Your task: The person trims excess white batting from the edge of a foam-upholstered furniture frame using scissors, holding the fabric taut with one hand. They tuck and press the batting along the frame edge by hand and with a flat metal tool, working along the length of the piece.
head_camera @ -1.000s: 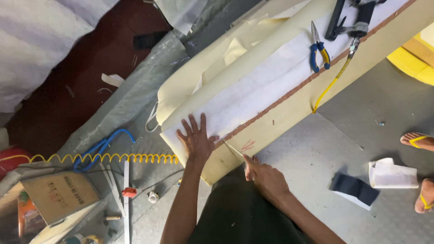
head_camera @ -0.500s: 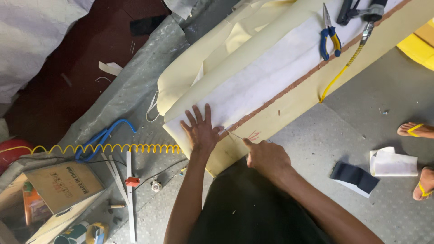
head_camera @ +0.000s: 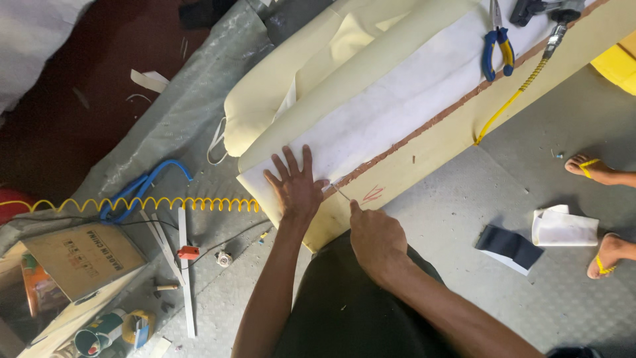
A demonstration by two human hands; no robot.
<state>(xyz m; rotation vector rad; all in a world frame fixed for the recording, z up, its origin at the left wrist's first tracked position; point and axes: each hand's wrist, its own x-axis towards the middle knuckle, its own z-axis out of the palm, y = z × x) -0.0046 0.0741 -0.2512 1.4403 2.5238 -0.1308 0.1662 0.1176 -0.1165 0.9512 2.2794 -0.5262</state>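
A left hand (head_camera: 296,187) is being pressed flat on a padded panel (head_camera: 424,142); pliers (head_camera: 497,45) are lying farther along it, a coiled hose (head_camera: 146,204) to its left.

**Our two hands, close together**

We kept our left hand (head_camera: 295,189) flat, palm down, fingers spread wide and pointing away from us, the forearm running straight up from below. Our right hand (head_camera: 376,238) sat just beside it, curled into a loose fist, its grip pinched at the fingertips near the left thumb. The right forearm angled in from the lower right.

Matt white cloth (head_camera: 397,113) covers a smooth wooden board (head_camera: 450,146).
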